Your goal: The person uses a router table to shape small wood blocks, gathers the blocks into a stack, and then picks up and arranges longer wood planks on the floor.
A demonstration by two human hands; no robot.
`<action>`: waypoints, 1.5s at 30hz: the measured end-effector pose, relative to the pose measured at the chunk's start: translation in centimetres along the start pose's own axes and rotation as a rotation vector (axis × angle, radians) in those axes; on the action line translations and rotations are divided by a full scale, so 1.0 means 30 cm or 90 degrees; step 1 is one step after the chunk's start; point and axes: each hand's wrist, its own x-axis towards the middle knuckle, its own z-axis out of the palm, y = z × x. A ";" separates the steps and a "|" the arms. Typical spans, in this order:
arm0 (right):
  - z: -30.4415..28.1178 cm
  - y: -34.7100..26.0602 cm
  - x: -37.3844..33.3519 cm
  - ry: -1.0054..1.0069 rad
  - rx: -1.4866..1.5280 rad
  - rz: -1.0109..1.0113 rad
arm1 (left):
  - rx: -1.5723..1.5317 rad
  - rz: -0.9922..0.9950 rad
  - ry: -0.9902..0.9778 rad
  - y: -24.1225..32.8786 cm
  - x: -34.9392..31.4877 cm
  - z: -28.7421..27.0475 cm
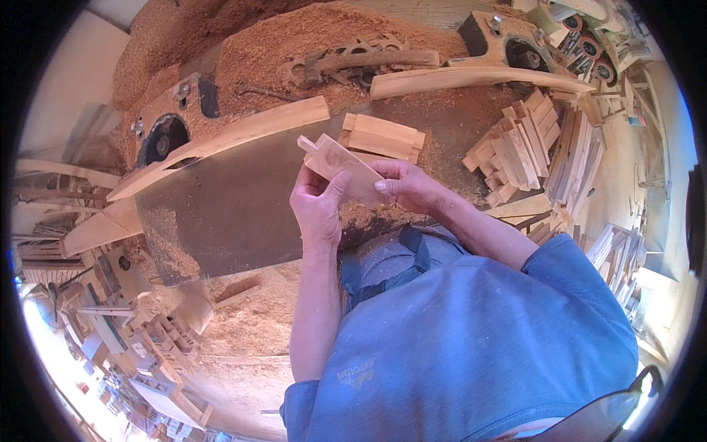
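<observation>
Board (352, 169), its ten-o'clock end already notched, sat pinched by left hand (317, 208) and right hand (412, 188); what the stack (515, 147) at two o'clock yet needed was unclear

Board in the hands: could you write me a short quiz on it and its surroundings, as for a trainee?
1. Which hand is nearer the narrow tab of the board?
2. True or false: the right hand is off the board.
3. What lies heaped at the top of the picture: A) gravel, B) sawdust, C) cloth?

Key:
1. The left hand.
2. False; it grips the other end.
3. B, sawdust.
</observation>
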 end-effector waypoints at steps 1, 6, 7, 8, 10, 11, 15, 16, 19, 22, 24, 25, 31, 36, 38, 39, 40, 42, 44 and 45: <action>0.013 -0.003 0.009 0.004 0.007 0.011 | -0.010 0.006 -0.002 0.015 -0.006 -0.004; 0.061 0.025 0.052 -0.050 0.209 0.030 | -0.123 0.010 -0.020 0.022 -0.024 -0.085; 0.066 0.024 0.062 -0.060 0.224 0.043 | -0.142 0.012 -0.013 0.029 -0.028 -0.093; 0.072 0.025 0.071 -0.069 0.238 0.056 | -0.160 0.014 -0.006 0.034 -0.032 -0.101; 0.099 0.007 0.076 -0.082 0.313 0.100 | -0.144 0.019 -0.004 0.040 -0.035 -0.122; 0.114 -0.002 0.080 -0.087 0.350 0.122 | -0.136 0.021 -0.003 0.042 -0.036 -0.132; 0.116 0.022 0.111 -0.119 0.347 0.155 | -0.121 0.049 -0.001 0.052 -0.036 -0.161; 0.113 0.028 0.126 -0.142 0.319 0.155 | -0.124 0.057 0.003 0.061 -0.036 -0.163; 0.124 0.046 0.174 -0.148 0.232 0.120 | -0.153 0.060 0.015 0.065 -0.030 -0.188; 0.146 0.035 0.219 -0.149 0.216 0.118 | -0.156 0.052 0.005 0.071 -0.022 -0.237; 0.164 0.030 0.256 -0.157 0.196 0.108 | -0.158 0.055 0.007 0.080 -0.014 -0.266; 0.162 0.035 0.275 -0.168 0.184 0.100 | -0.165 0.060 0.014 0.086 -0.007 -0.272; 0.182 0.050 0.372 -0.139 0.139 0.100 | -0.181 0.053 0.033 0.116 0.046 -0.338; 0.214 0.029 0.466 -0.049 -0.047 0.128 | -0.174 0.038 0.111 0.093 0.114 -0.418; 0.233 0.046 0.520 0.047 -0.357 0.100 | -0.140 0.007 0.162 0.043 0.147 -0.474; 0.246 0.060 0.548 0.094 -0.511 0.083 | -0.122 -0.014 0.192 0.020 0.159 -0.494; 0.260 0.071 0.578 0.108 -0.607 0.036 | -0.104 -0.035 0.222 0.008 0.172 -0.501; 0.288 0.095 0.638 0.133 -0.794 -0.064 | -0.059 -0.066 0.259 -0.016 0.205 -0.517; 0.340 0.109 0.688 0.179 -0.820 -0.070 | -0.007 -0.079 0.269 -0.012 0.253 -0.517; 0.363 0.113 0.708 0.203 -0.833 -0.073 | 0.014 -0.078 0.284 -0.013 0.277 -0.510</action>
